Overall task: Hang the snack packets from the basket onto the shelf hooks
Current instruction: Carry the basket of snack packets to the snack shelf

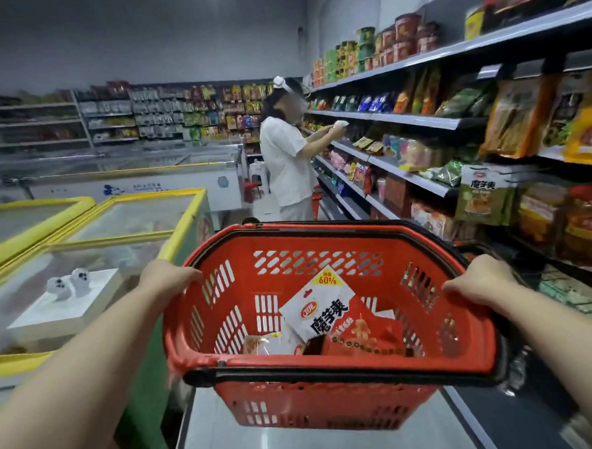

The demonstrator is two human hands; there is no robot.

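**Both hands on the red basket in the snack aisle**

The red basket (326,312) is the landmark here, held out in front, above the floor, and tipped slightly. The left hand (169,279) curls over its left rim and grips it; the right hand (479,283) grips the right rim the same way, fingers wrapped over the edge. Inside the basket lie the snack packets (330,322): a white-and-red one leans upright near the middle, with orange and red ones lying against it toward the near wall.

Left of the basket stands a chest freezer (123,230) with yellow trim and glass lids; a white box (65,305) rests on the glass with two small white figures on top. Right of the basket run the store shelves (454,123), packed with bagged snacks, among them a green packet (485,197) hanging at the front. Beyond the basket, a person in white (286,163) faces those shelves with both hands raised to a tier. Farther back, more shelving lines the rear wall.
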